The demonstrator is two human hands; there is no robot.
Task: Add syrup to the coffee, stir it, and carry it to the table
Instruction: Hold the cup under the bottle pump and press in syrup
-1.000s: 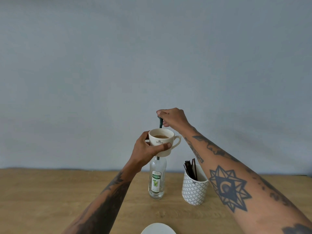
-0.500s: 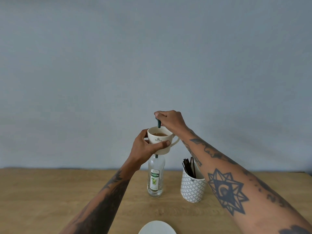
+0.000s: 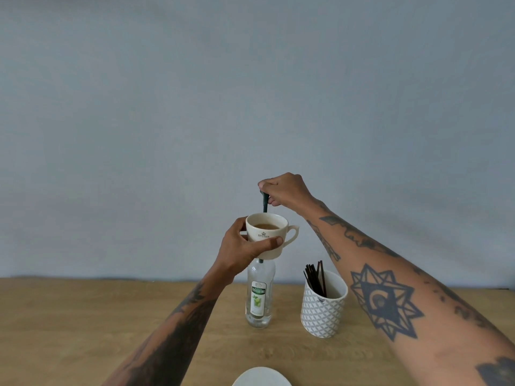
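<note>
My left hand (image 3: 239,252) holds a white coffee cup (image 3: 267,238) in the air, brown coffee showing inside, handle pointing right. The cup hangs in front of the neck of a clear syrup bottle (image 3: 259,299) with a green label, which stands on the wooden table (image 3: 83,316). A dark green pump stem (image 3: 264,204) rises from the bottle behind the cup. My right hand (image 3: 287,193) is closed over the top of that stem, just above the cup's far rim. The pump's nozzle is hidden.
To the right of the bottle stands a white patterned tumbler (image 3: 323,310) holding several dark stirring sticks (image 3: 315,277). A white saucer (image 3: 262,378) shows at the bottom edge. A grey wall rises behind the table.
The cup sits slightly lower under my right hand than before, and more of the green stem shows between them. The bottle and tumbler have not moved.
</note>
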